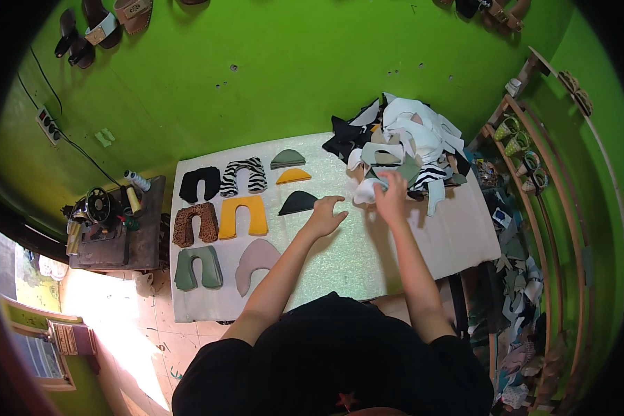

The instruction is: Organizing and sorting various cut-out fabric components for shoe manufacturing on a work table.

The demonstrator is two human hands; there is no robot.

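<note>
My left hand (326, 215) hovers over the table, fingers curved and apart, holding nothing. Just beside its fingertips lies a black half-moon piece (298, 203). Beyond that are a yellow half-moon piece (294, 176) and a stack of green half-moon pieces (288, 159). At the near edge of a heap of scraps (416, 121), my right hand (391, 195) has thumb and fingers closed on a white cut piece (367, 191). The heap mixes white, black, green and zebra-striped material. U-shaped pieces lie to the left: black (189, 186), zebra-striped (233, 176), leopard-print (185, 225), yellow (245, 206), green (186, 269) and pink (246, 262).
The pieces rest on a pale-covered table (457, 248). A sewing machine (97, 206) with thread spools (136, 182) stands on a dark stand at left. Wooden racks (534, 149) with sandals rise at right, above more scraps (513, 270) on the floor. Sandals hang on the green wall (277, 62).
</note>
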